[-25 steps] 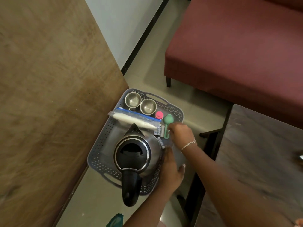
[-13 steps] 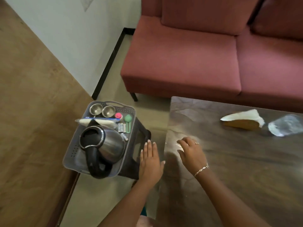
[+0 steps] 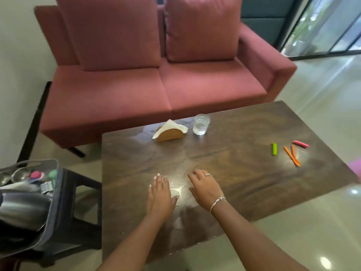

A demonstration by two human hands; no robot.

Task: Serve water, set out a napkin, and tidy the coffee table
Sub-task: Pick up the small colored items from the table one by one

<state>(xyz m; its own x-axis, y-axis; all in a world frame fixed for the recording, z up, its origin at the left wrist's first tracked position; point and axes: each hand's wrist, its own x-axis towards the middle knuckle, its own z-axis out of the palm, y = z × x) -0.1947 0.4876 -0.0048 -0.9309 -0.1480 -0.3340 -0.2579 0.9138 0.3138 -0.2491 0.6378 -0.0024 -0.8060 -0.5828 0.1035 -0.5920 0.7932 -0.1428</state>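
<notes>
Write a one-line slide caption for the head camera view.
Left hand and right hand spread open over the coffee table; napkin holder, glass and coloured sticks sit beyond.

No legible text anywhere.

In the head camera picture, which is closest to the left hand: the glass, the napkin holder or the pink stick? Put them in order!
From the left hand:
1. Napkin holder, almost straight ahead, near the far edge.
2. Glass, just right of the holder and a bit farther back.
3. Pink stick, far off to the right.
</notes>
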